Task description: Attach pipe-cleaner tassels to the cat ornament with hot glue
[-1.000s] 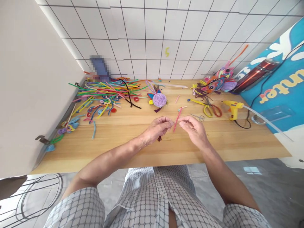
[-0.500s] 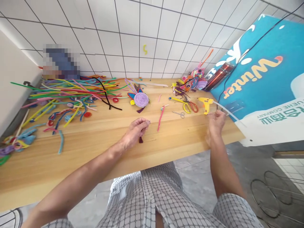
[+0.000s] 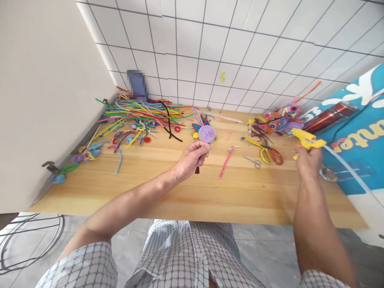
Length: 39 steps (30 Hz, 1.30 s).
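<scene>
My right hand (image 3: 307, 162) grips a yellow glue gun (image 3: 307, 139) and holds it lifted above the right side of the wooden table (image 3: 168, 188). A translucent glue stick trails from the gun's back toward the right. My left hand (image 3: 192, 157) hovers at the table's middle, fingers pinched on a small dark red piece (image 3: 197, 169) that hangs below them. A pink pipe cleaner (image 3: 225, 161) lies on the wood between my hands. Just beyond my left hand sits a purple spiral craft (image 3: 207, 133).
A heap of coloured pipe cleaners (image 3: 141, 116) covers the far left. Yellow and red scissors (image 3: 268, 154) and small silver scissors (image 3: 253, 161) lie right of centre. A colourful pipe-cleaner figure (image 3: 277, 120), a red cylinder (image 3: 328, 114) and a blue banner (image 3: 360, 136) stand at the right.
My right hand let go of the pink pipe cleaner, reached right and lifted the yellow glue gun off the table. My left hand stayed pinched at the middle. The head camera swung about.
</scene>
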Available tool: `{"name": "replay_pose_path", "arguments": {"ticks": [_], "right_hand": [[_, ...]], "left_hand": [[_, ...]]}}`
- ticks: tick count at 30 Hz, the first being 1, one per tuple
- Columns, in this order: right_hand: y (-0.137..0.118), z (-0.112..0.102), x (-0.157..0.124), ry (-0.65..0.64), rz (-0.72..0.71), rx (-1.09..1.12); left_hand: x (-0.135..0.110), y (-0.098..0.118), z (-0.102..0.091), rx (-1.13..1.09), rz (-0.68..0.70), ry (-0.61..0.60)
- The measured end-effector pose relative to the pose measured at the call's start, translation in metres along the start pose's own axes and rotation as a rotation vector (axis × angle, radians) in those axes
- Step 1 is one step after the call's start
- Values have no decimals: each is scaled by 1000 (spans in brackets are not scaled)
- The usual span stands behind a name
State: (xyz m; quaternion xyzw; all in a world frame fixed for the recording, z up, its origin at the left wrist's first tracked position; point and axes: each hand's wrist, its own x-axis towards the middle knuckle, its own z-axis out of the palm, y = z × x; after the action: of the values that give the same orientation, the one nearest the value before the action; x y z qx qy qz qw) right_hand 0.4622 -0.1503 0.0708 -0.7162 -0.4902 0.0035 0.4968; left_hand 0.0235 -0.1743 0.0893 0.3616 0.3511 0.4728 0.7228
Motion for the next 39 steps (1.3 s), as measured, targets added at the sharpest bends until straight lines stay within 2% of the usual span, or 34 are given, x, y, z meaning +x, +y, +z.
{"name": "replay_pose_path", "arguments": {"ticks": [3,6,9,12,15,22,29,39], "right_hand": [[-32,26,-17,-33,100,202],[-75,56,-55,-190,152,377],[-116,80,-99,-330,95,342],[-139,93,-130,-407,27,199],[-141,99,-144,-371,-8,82],[-119,108,-148,-366,-53,-68],[-114,110,-153,-436,-118,-95],[-110,113,-154,-425,-202,-194]], "left_hand": [[10,3,-6,-35,50,43],[13,-3,-11,-70,38,80],[9,-14,-15,-94,-23,117],[7,-23,-18,-134,-88,153],[9,-29,-22,-177,-127,151],[14,-38,-30,-225,-208,130],[12,-40,-33,-238,-219,126],[11,-36,-31,-237,-252,128]]}}
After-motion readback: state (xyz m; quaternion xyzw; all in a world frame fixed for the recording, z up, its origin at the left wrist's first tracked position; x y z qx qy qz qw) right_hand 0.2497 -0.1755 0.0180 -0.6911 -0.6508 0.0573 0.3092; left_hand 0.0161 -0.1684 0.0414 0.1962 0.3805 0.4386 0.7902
